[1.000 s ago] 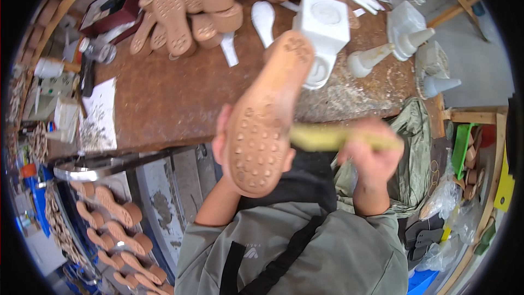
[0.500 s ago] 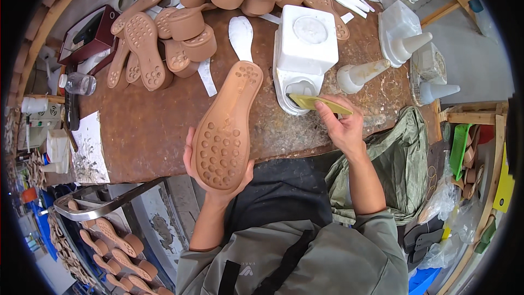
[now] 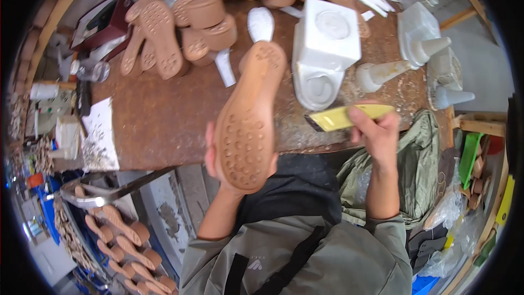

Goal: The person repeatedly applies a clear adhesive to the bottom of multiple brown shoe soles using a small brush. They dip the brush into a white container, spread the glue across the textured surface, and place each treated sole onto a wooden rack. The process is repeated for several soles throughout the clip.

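My left hand [image 3: 211,157] is closed around the wide near end of a tan shoe sole [image 3: 248,123], holding it up with its dimpled face toward me. A flat yellow brush [image 3: 341,118] with a dark bristle edge is gripped between the thumb and fingers of my right hand [image 3: 376,134]. The brush is in the air to the right of the sole, apart from it. Just beyond the brush stands a white plastic glue dispenser [image 3: 327,38], its round cup [image 3: 319,88] facing me. A white sole-shaped piece [image 3: 261,23] lies past the sole's narrow end.
Tan heeled soles [image 3: 203,22] are piled along the back of the brown worktable [image 3: 158,120]. White cone-nozzled bottles [image 3: 382,74] stand at the right. A marked white sheet [image 3: 100,139] lies at the left edge. More soles [image 3: 128,240] sit on a rack at lower left.
My right hand has drawn the brush out of the dispenser cup toward me and to the right. The sole stays in my left hand, and the whole view has shifted slightly.
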Available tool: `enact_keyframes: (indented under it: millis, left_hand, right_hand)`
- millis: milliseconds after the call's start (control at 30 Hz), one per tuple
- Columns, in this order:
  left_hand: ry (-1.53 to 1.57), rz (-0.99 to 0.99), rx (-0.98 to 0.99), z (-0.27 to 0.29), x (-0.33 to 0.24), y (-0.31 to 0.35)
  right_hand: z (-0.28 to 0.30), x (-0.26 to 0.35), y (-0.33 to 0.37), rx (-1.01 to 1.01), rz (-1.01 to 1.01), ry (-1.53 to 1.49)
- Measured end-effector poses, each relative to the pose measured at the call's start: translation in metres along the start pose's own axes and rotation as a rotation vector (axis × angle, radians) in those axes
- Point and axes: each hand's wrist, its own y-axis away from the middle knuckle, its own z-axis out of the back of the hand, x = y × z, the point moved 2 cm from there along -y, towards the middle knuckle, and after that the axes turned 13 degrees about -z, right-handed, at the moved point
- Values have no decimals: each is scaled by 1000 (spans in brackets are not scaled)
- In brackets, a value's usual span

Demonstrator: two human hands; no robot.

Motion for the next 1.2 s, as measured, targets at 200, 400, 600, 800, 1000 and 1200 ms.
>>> enact_keyframes:
  millis: [200, 400, 600, 800, 1000, 1200]
  left_hand:
    - [550, 275, -165, 19, -24, -11]
    - [1691, 391, -361, 39, -49, -12]
    - [1968, 263, -374, 55, -62, -12]
    - [1456, -4, -537, 64, -76, -1]
    - [1026, -255, -588, 70, -76, 1]
    - [1025, -372, -560, 82, -79, -2]
  right_hand:
    - [-58, 33, 78, 199, 271, -100]
    - [-86, 41, 105, 293, 482, 20]
    - [-85, 46, 137, 231, 643, 194]
    - [-92, 47, 165, 371, 833, 282]
    - [-92, 51, 180, 453, 949, 334]
    - [-90, 55, 187, 540, 1042, 375]
